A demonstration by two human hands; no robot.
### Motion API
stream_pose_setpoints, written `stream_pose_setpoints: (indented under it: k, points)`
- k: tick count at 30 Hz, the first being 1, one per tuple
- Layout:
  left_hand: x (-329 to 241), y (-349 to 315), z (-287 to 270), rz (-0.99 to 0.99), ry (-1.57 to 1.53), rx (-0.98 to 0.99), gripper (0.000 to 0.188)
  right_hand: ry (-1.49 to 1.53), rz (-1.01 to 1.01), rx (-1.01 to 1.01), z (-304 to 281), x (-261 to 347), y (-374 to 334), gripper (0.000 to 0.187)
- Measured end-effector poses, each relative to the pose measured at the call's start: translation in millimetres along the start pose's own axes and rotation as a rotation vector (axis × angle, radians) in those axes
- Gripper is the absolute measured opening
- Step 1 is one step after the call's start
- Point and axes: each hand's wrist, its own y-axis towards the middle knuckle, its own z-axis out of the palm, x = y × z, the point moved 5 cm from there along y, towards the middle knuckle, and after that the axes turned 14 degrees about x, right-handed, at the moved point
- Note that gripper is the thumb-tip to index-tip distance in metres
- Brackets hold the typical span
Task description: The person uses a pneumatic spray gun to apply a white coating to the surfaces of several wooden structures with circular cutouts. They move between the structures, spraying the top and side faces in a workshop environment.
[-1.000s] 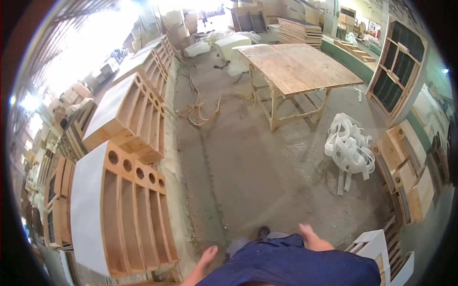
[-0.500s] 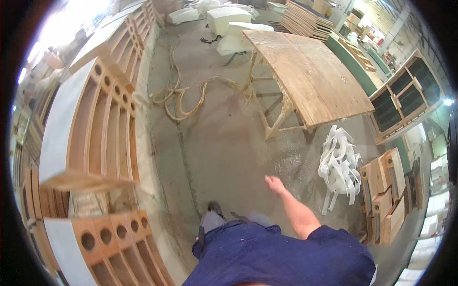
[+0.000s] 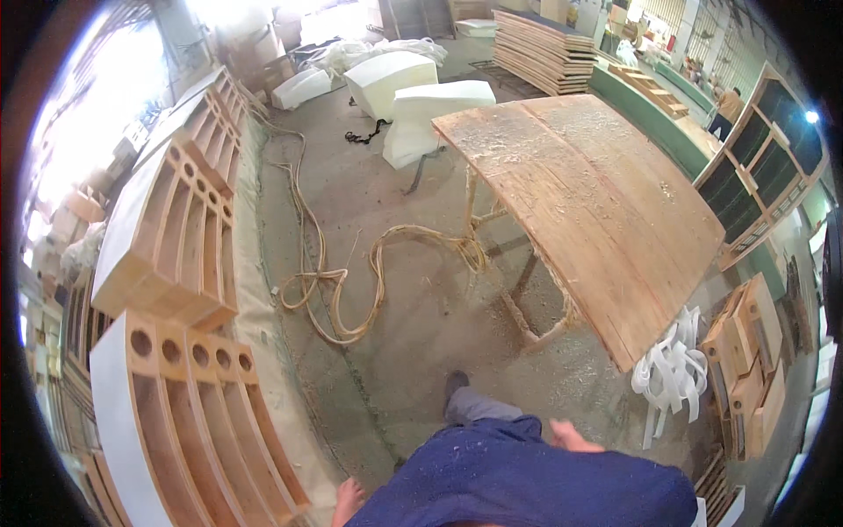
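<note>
My right hand (image 3: 572, 436) is just beyond my navy shirt (image 3: 518, 479), near my waist. Its thumb stands apart from the fingers and nothing shows in it. Low in the picture, my left hand (image 3: 349, 501) shows only in part beside the shirt, its finger pose unclear. Neither hand touches an object. Ahead and to the right stands a wooden table (image 3: 606, 211) with a dusty plank top on a rough frame. One of my shoes (image 3: 456, 384) is on the concrete floor.
Wooden compartment units (image 3: 189, 386) with round holes line the left side. A hose (image 3: 378, 272) loops across the floor. White foam blocks (image 3: 430, 110) lie beyond, near stacked boards (image 3: 543, 54). White strips (image 3: 672, 373) and wooden pieces (image 3: 746, 369) are at right. A person (image 3: 727, 110) stands far right.
The table, hose and foam blocks appear nearer or lower in view as I move forward. My right hand has drawn back towards my body, and my left hand has come into view.
</note>
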Motion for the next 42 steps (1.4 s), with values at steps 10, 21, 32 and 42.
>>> stream_pose_setpoints:
  k: [10,21,32,42]
  points:
    - [-139,171,6,0.010,-0.999,-0.015,0.060,-0.489,-0.770,0.258,208,718,96,0.042]
    - [-652,352,-221,0.310,-0.683,-0.107,0.024,-0.842,-0.597,0.213,260,864,237,0.058]
    - [-1230,498,-417,0.682,-0.436,-0.069,0.045,-0.561,0.151,0.295,321,1067,417,0.061]
    - [-1194,674,-448,0.130,-0.721,-0.219,0.030,-0.448,-0.715,0.521,652,1778,498,0.034]
